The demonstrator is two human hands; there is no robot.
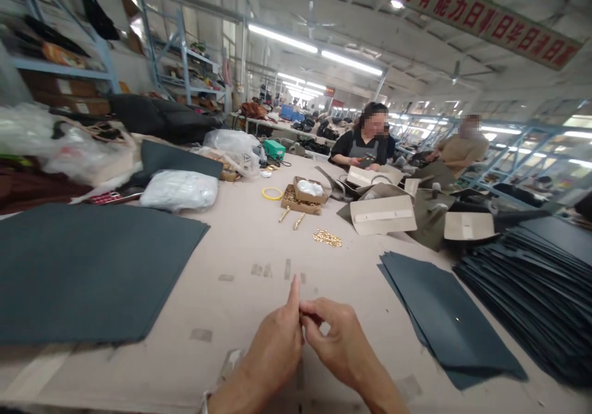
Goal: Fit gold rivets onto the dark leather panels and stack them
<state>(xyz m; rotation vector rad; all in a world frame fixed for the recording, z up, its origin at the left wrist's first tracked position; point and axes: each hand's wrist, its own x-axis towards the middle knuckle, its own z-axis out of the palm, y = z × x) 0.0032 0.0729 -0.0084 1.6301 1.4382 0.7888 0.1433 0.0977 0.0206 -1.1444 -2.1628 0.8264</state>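
Banner [472, 16]: hung from ceiling, upper right; red Chinese characters on pale ground, partly legible as 努力才有能力; remainder too skewed to read.
Other writing: none legible on boxes, bags or table.
Left hand [277, 346]: low centre, above table [240, 247]; index finger raised straight, thumb pressed toward right hand's fingertips.
Right hand [340, 340]: touching left hand at fingertips; fingers curled inward.
Grip, both hands: fingertips pressed together around a small dark item [309, 316]; mostly hidden by fingers, shape and material not discernible.
Location of small dark item: between the two hands, just above bare table surface near front edge.
Dark sheets, left [87, 269]: large flat stack of dark grey-green sheets, lying flat, well apart from hands.
Dark sheets, right [444, 315]: smaller fanned stack; a tiny gold-coloured fitting [457, 319] on top sheet.
Large stack, far right [536, 290]: many dark sheets layered, edges stepped.
Gold hardware [327, 237]: loose pile on table, mid-distance.
Cardboard box [303, 198]: open, near gold hardware; white bag inside.
Yellow ring [272, 193]: flat on table, just left of box.
Co-workers: one person [365, 145] in dark top, another [462, 149] in tan top, seated at far end of table.
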